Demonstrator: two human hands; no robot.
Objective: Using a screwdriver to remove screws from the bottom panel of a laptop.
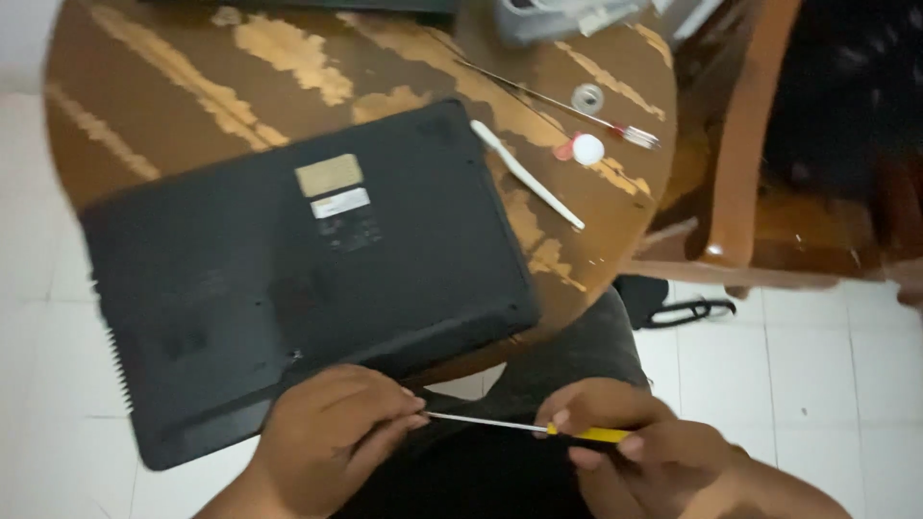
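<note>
- Right hand (639,447): fingers closed around the yellow handle of the screwdriver (524,426), held level across the lap, near edge of the scene. Keep this grip firm but loose enough to let the handle rotate
- Left hand (332,437): fingertips pinched on the tip end of the thin metal shaft, just below the near edge of the laptop (308,269). Whether something small is held at the tip cannot be told. Pinch lightly, so that the tip can be guided without bending the shaft
- The screwdriver lies between the two hands, off the tabletop (163,86), handle to the right, tip to the left
- The laptop rests upside down, black underside facing up, tilted on the round wooden tabletop, with its near left corner overhanging the edge. Judgement: an overhanging case could rock under downward pressure, so steady it with one hand before pressing the tip into any screw head
- Seat the tip square in the screw recess and keep the shaft upright to the panel; a slanted tool is likely to slip and mark the plastic
- Further right on the tabletop: a white pry tool (527,175) just beside the laptop's far right corner, then a small white cap (587,149), a clear round piece (586,98) and a long thin metal rod (558,101)
- Far right, off the tabletop: a wooden chair (740,144) on a white tiled floor (808,375)
</note>
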